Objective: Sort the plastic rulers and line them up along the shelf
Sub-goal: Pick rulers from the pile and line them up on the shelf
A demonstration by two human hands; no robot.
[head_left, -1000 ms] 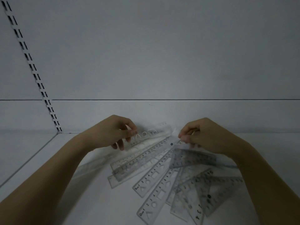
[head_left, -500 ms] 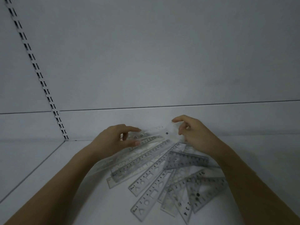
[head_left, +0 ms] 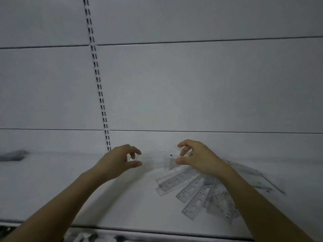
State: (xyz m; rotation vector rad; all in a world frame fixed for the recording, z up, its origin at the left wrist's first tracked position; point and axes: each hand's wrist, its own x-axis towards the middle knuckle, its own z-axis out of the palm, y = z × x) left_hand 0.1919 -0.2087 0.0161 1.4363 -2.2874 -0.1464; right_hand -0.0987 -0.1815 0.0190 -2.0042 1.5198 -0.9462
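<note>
A clear plastic ruler (head_left: 157,158) hangs level just above the white shelf (head_left: 52,186), close to the back wall; it is blurred and nearly see-through. My left hand (head_left: 120,163) pinches its left end between thumb and fingers. My right hand (head_left: 197,158) pinches its right end. Below my right hand a fan of several clear rulers (head_left: 192,189) lies flat on the shelf, some overlapping. More clear pieces (head_left: 253,177) lie to the right behind my right forearm.
A slotted metal upright (head_left: 97,81) runs down the back wall to the shelf. A dark blurred object (head_left: 12,155) lies on the shelf at the far left. Below the shelf's front edge (head_left: 122,230), items on a lower level (head_left: 83,237) show dimly.
Both hands have lifted one ruler off the fan and carried it left and toward the back wall. The camera has swung, so the upright now stands near the middle.
</note>
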